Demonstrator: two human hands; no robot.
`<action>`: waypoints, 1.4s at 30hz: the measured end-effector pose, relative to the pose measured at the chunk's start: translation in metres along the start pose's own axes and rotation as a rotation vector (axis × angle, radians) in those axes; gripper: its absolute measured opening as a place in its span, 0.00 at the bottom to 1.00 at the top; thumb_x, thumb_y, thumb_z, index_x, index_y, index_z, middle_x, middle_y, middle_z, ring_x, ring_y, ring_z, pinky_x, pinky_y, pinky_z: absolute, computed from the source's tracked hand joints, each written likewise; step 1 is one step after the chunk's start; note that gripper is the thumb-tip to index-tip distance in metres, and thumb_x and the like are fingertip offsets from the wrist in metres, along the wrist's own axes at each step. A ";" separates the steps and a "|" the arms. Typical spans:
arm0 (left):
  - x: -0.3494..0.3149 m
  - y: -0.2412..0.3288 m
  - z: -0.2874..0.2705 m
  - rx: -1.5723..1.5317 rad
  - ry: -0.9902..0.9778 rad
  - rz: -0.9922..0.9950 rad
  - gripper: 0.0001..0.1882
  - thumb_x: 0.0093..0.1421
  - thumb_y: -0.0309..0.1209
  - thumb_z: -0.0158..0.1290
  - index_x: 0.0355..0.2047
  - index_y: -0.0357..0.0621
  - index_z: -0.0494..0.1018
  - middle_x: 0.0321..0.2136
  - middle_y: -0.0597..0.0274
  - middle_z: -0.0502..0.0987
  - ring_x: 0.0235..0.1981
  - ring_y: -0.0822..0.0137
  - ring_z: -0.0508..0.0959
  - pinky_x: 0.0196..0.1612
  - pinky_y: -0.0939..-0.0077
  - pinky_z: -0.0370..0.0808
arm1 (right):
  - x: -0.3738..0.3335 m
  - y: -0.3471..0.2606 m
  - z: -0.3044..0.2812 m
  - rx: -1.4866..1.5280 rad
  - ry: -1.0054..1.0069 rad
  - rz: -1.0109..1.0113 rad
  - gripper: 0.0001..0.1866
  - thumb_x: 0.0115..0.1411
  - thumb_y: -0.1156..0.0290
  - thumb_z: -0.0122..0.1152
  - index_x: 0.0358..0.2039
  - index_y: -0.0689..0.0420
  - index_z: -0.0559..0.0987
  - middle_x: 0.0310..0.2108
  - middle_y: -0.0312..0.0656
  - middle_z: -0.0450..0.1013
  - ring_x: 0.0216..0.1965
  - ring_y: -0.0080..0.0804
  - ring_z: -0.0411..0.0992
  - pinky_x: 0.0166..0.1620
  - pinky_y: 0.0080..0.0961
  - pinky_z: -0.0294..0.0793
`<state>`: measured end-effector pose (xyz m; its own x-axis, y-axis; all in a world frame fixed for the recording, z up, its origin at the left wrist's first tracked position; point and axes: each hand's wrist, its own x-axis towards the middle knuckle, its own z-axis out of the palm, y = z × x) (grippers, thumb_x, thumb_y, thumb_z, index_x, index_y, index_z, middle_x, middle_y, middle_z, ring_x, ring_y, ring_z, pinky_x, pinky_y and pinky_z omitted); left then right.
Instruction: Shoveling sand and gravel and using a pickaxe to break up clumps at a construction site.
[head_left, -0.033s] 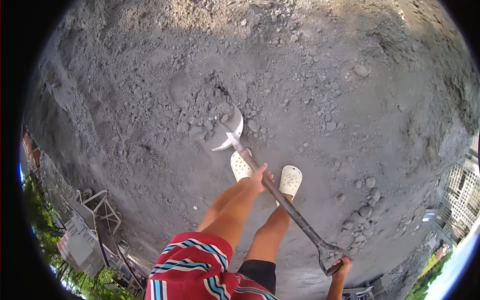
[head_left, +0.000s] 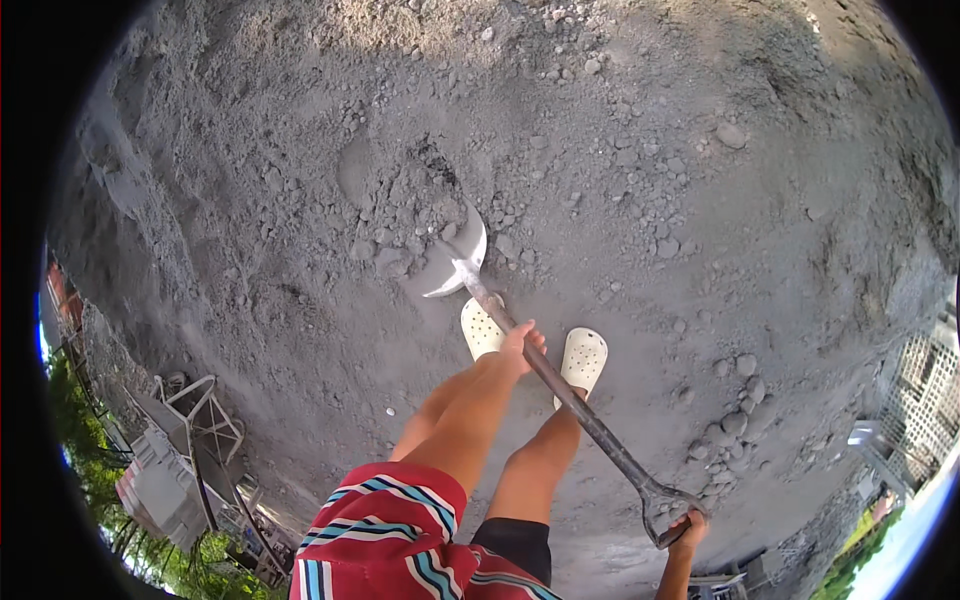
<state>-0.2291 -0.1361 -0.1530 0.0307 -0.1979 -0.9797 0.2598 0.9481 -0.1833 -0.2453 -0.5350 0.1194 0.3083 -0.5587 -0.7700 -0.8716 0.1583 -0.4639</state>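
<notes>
Shovel (head_left: 600, 434) spans my hands, left hand (head_left: 523, 339) wrapped round lower shaft (head_left: 553, 379), right hand (head_left: 689, 527) gripping end handle (head_left: 660, 492), blade (head_left: 474, 243) against stones (head_left: 394, 262) beyond my left; probably stiff, blade-heavy, best held at both these spots.

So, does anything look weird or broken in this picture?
Nothing looks plainly broken. The cream, hole-dotted clogs seem a bit odd, though: they look flimsy for rough, dusty grey ground, and the left one is close to the whitish curved blade of the long dark-handled shovel.
</notes>
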 end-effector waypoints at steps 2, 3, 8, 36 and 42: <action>0.035 -0.006 0.008 -0.097 0.033 0.085 0.12 0.42 0.32 0.53 0.25 0.45 0.63 0.21 0.63 0.65 0.22 0.65 0.68 0.28 0.67 0.66 | 0.046 0.008 -0.002 -0.015 0.019 -0.057 0.04 0.39 0.73 0.46 0.18 0.59 0.67 0.08 0.36 0.59 0.08 0.26 0.58 0.11 0.20 0.62; 0.043 -0.014 0.020 -0.102 0.023 0.120 0.09 0.41 0.30 0.52 0.22 0.46 0.63 0.18 0.64 0.64 0.20 0.66 0.66 0.26 0.69 0.65 | 0.063 0.009 -0.006 -0.016 0.041 -0.138 0.05 0.39 0.73 0.46 0.19 0.59 0.67 0.08 0.36 0.59 0.08 0.25 0.58 0.11 0.20 0.62; 0.034 0.019 0.033 -0.124 -0.055 0.271 0.07 0.40 0.26 0.51 0.19 0.46 0.63 0.17 0.65 0.64 0.19 0.68 0.66 0.24 0.70 0.64 | 0.094 -0.033 0.039 -0.095 -0.088 -0.240 0.05 0.39 0.73 0.47 0.19 0.61 0.69 0.09 0.37 0.59 0.08 0.25 0.58 0.12 0.18 0.61; -0.272 -0.259 -0.187 -1.165 -0.291 0.276 0.05 0.39 0.27 0.48 0.15 0.46 0.62 0.11 0.66 0.62 0.15 0.68 0.64 0.24 0.73 0.64 | -0.238 -0.208 -0.069 -0.815 -0.687 -0.873 0.07 0.40 0.69 0.48 0.15 0.60 0.66 0.08 0.37 0.59 0.07 0.24 0.58 0.10 0.18 0.60; -0.318 -0.377 -0.425 -1.494 0.040 0.551 0.06 0.38 0.28 0.48 0.13 0.46 0.61 0.10 0.62 0.63 0.13 0.65 0.63 0.22 0.70 0.63 | -0.277 -0.049 -0.004 -1.154 -1.063 -0.650 0.04 0.38 0.75 0.50 0.15 0.61 0.67 0.07 0.38 0.61 0.06 0.25 0.59 0.10 0.18 0.60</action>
<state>-0.7466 -0.3251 0.1931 -0.2339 0.2199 -0.9471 -0.9134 0.2841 0.2915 -0.2894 -0.3911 0.3567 0.3821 0.5403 -0.7497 -0.1630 -0.7591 -0.6302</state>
